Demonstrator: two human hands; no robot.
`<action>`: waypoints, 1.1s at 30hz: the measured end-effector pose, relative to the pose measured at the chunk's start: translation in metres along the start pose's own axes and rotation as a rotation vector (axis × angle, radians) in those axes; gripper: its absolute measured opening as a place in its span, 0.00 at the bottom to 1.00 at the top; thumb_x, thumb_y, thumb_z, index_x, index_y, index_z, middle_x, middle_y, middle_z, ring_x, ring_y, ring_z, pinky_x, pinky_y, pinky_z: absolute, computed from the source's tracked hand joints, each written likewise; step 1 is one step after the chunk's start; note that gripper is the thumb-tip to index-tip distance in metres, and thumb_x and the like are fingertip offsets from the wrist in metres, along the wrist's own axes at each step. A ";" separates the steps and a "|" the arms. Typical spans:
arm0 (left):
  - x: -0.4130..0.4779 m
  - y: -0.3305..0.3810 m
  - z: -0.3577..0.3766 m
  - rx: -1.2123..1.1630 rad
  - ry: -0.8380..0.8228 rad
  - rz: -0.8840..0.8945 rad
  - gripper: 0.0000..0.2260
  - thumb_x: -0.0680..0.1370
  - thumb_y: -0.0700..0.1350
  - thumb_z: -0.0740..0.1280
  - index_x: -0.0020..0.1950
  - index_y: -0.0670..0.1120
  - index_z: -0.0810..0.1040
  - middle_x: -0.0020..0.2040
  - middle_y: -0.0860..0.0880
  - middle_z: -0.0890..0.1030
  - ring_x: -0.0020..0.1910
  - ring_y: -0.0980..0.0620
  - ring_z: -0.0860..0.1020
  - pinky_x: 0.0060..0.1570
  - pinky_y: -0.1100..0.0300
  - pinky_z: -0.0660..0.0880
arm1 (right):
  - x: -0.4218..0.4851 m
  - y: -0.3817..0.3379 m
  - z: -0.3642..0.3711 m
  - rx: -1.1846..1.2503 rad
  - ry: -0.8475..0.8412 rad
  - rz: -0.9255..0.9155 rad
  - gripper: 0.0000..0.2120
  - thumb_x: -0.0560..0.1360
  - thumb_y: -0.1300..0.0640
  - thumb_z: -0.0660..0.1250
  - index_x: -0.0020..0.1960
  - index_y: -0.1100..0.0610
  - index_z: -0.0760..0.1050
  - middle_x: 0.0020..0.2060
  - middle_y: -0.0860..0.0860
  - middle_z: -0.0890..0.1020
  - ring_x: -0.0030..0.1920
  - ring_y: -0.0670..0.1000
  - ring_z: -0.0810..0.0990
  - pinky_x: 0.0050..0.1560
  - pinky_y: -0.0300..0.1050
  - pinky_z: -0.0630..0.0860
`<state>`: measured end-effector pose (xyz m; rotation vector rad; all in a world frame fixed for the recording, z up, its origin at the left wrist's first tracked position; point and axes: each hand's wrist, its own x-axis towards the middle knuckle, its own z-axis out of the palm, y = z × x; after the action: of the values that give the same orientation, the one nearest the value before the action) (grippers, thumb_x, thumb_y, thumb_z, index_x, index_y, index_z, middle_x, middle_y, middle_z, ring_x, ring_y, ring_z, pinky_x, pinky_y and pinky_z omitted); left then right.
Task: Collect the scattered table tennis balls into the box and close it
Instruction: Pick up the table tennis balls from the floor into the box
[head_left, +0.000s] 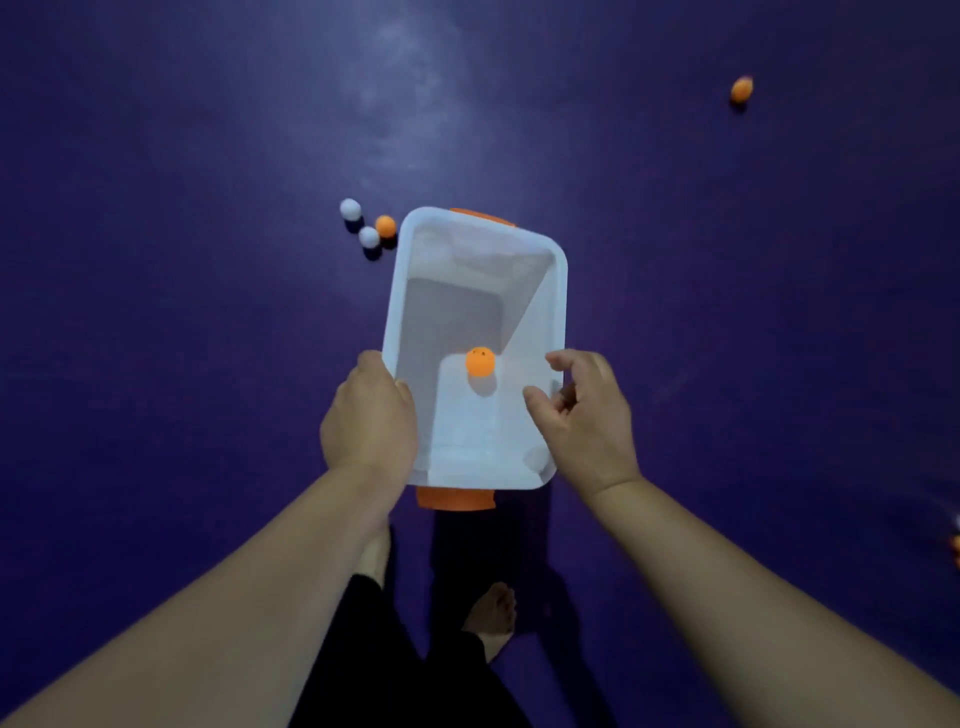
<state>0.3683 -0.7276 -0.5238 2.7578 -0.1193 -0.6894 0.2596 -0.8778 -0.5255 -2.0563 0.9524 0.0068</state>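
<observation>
dark purple floor (156, 312) is filling the whole view edge to edge, looking smooth and flat, one even colour, seams or pattern not showing. a pale hazy sheen (400, 78) is sitting near the top centre, light is bouncing off the floor there and fading downward in a soft streak. overall light is looking low and bluish. the corners are reading darker than the middle. a dark shadow (550, 597) is lying on the floor in the lower centre. a faint lighter scuff (670, 387) is showing right of centre, too blurred to tell more.
</observation>
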 end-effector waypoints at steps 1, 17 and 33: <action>0.002 -0.002 -0.011 -0.007 -0.005 -0.013 0.06 0.80 0.43 0.58 0.52 0.41 0.69 0.42 0.45 0.74 0.39 0.44 0.74 0.29 0.56 0.65 | 0.002 -0.011 -0.001 -0.017 -0.015 0.000 0.15 0.74 0.58 0.67 0.59 0.54 0.73 0.47 0.42 0.72 0.35 0.42 0.73 0.39 0.30 0.68; 0.145 -0.114 -0.137 -0.091 -0.088 -0.201 0.05 0.80 0.45 0.59 0.53 0.45 0.70 0.43 0.48 0.77 0.38 0.49 0.76 0.30 0.57 0.72 | 0.109 -0.177 0.137 -0.237 -0.190 0.108 0.13 0.76 0.58 0.61 0.60 0.49 0.71 0.56 0.43 0.75 0.45 0.46 0.77 0.46 0.48 0.79; 0.303 -0.175 -0.124 -0.277 0.047 -0.322 0.05 0.78 0.44 0.61 0.51 0.45 0.67 0.35 0.52 0.72 0.32 0.52 0.72 0.26 0.60 0.65 | 0.286 -0.172 0.238 -0.555 -0.405 -0.055 0.13 0.77 0.61 0.60 0.61 0.54 0.71 0.57 0.50 0.76 0.50 0.55 0.79 0.47 0.53 0.78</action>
<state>0.6960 -0.5739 -0.6080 2.5441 0.4077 -0.6599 0.6464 -0.8290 -0.6521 -2.4454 0.6833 0.7022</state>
